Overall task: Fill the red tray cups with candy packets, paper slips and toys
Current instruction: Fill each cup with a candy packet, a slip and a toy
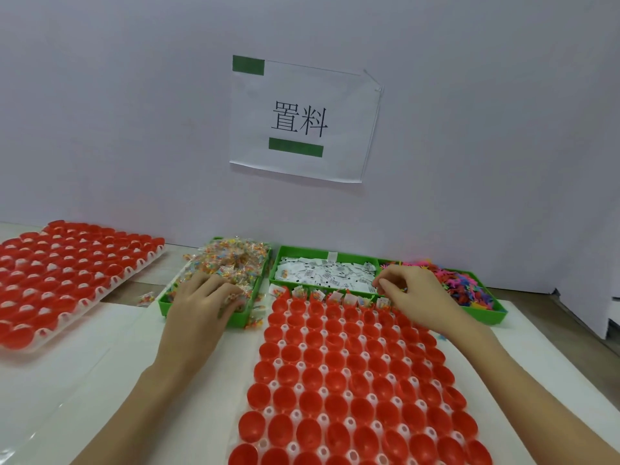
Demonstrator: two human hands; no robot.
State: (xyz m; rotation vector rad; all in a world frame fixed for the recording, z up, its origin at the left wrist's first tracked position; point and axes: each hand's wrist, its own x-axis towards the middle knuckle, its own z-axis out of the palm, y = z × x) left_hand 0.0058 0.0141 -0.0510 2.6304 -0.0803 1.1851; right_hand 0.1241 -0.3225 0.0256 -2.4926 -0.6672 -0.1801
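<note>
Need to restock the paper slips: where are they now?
In the head view, the paper slips fill the green bin's left compartment, centre right, between the candy packets and toys.

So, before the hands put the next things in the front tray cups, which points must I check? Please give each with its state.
1. Left hand is on the candy packets: ok.
2. It really grips a packet: cannot tell.
3. Right hand pinches something small by the paper slips: ok; what it is, cannot tell.
4. Front red tray has free cups: ok, only the far row holds items.
5. Toys are within reach in the right bin: ok.
</note>
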